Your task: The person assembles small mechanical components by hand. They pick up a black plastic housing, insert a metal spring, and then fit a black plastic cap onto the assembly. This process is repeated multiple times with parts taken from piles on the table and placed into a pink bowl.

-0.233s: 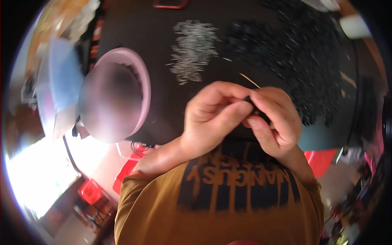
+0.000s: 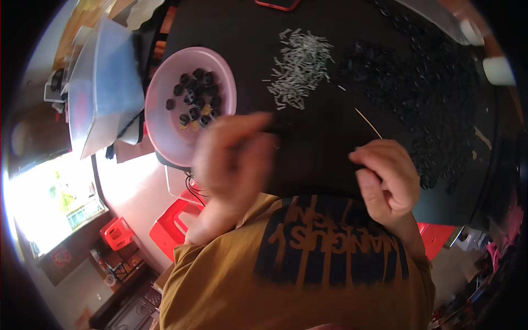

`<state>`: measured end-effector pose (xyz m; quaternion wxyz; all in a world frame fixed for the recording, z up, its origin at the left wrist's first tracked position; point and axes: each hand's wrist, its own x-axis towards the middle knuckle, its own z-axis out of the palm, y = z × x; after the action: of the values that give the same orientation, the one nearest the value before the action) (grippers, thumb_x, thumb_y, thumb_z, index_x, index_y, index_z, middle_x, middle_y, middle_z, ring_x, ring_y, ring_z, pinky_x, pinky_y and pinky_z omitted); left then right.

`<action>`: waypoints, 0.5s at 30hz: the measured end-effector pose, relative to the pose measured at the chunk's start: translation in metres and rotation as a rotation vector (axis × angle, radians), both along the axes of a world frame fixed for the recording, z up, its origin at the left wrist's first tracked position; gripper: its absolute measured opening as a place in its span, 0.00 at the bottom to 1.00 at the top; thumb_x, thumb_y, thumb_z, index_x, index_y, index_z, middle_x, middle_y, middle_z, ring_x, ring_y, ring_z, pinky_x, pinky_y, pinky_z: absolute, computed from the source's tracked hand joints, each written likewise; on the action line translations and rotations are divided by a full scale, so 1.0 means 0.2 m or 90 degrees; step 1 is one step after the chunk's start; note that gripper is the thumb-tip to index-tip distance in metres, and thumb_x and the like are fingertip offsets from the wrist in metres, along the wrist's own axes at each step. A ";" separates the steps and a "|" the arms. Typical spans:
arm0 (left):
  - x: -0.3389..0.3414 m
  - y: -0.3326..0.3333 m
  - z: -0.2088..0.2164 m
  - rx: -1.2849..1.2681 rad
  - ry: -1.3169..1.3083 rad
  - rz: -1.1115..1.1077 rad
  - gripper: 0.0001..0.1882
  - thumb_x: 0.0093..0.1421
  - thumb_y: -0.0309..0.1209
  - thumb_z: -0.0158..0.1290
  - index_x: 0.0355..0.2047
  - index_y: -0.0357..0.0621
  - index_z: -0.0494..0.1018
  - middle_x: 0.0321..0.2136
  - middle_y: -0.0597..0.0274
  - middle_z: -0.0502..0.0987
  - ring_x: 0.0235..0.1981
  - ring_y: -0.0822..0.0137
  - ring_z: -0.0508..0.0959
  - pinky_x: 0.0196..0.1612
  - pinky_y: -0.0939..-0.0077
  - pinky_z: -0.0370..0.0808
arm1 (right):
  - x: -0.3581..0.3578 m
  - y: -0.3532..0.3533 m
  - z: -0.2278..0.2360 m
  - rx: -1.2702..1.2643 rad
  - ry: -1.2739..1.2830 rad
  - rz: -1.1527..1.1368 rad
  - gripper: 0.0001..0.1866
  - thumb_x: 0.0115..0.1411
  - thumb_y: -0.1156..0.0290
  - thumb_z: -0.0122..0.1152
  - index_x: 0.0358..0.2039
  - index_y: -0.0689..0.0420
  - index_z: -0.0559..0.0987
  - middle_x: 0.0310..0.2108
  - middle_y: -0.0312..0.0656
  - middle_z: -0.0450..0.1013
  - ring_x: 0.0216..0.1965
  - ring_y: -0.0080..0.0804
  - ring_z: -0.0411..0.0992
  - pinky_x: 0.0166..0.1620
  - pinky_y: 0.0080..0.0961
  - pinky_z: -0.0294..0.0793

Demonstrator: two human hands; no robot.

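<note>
My left hand (image 2: 234, 157) is smeared by motion near the right rim of a pink basin (image 2: 155, 132). A dark blur (image 2: 281, 130) shows by its fingertips, too smeared to name. Inside the basin lie several small black ring-like pieces (image 2: 190, 98) and a few yellowish bits (image 2: 206, 109). My right hand (image 2: 388, 179) hovers over the dark table with its fingers curled in; whatever they hold is hidden. From behind its knuckles a thin wooden stick (image 2: 367, 122) juts out; I cannot tell if the hand grips it.
A pile of short silvery pins (image 2: 301, 69) lies mid-table (image 2: 236, 33), with one loose pin (image 2: 341, 88) beside it. Many black pieces (image 2: 423, 93) spread over the right side. A clear plastic bin (image 2: 104, 88) stands left of the basin. Red stools (image 2: 170, 228) stand below.
My hands have parted: the left swung leftward to the basin, while the right stayed near its spot. The view has shifted, and the basin's contents now show clearly.
</note>
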<state>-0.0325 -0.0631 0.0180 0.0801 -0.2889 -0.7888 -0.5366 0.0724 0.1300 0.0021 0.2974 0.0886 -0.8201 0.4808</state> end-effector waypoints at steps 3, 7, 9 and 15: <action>-0.06 -0.07 -0.01 0.030 0.024 0.324 0.13 0.50 0.19 0.48 0.38 0.34 0.69 0.32 0.61 0.71 0.33 0.71 0.71 0.36 0.81 0.68 | 0.01 -0.02 -0.03 -0.024 -0.009 0.101 0.13 0.43 0.79 0.61 0.33 0.62 0.75 0.23 0.40 0.72 0.23 0.32 0.71 0.27 0.25 0.70; -0.07 -0.02 -0.03 0.010 0.174 0.312 0.13 0.51 0.19 0.48 0.39 0.36 0.69 0.36 0.60 0.71 0.39 0.68 0.69 0.41 0.77 0.68 | 0.02 -0.07 -0.07 -0.078 -0.047 0.184 0.06 0.45 0.73 0.60 0.25 0.60 0.75 0.20 0.39 0.70 0.23 0.33 0.70 0.25 0.27 0.69; -0.04 0.03 -0.04 -0.109 0.221 0.123 0.12 0.50 0.19 0.49 0.37 0.36 0.69 0.36 0.57 0.70 0.39 0.64 0.69 0.43 0.74 0.67 | 0.04 -0.07 -0.08 -0.065 -0.087 0.236 0.07 0.47 0.69 0.59 0.21 0.59 0.75 0.18 0.39 0.69 0.22 0.34 0.69 0.25 0.28 0.69; -0.02 0.46 0.02 -0.285 0.305 -0.263 0.10 0.43 0.21 0.55 0.29 0.44 0.73 0.33 0.63 0.72 0.38 0.61 0.70 0.44 0.66 0.61 | 0.09 -0.02 -0.05 -0.009 -0.165 0.294 0.12 0.50 0.64 0.55 0.16 0.59 0.74 0.17 0.41 0.70 0.23 0.36 0.69 0.29 0.30 0.70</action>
<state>-0.0369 0.0289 0.0216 0.0875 -0.5691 -0.7705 -0.2735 0.0894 0.1262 -0.0085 0.0728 0.2088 -0.8060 0.5490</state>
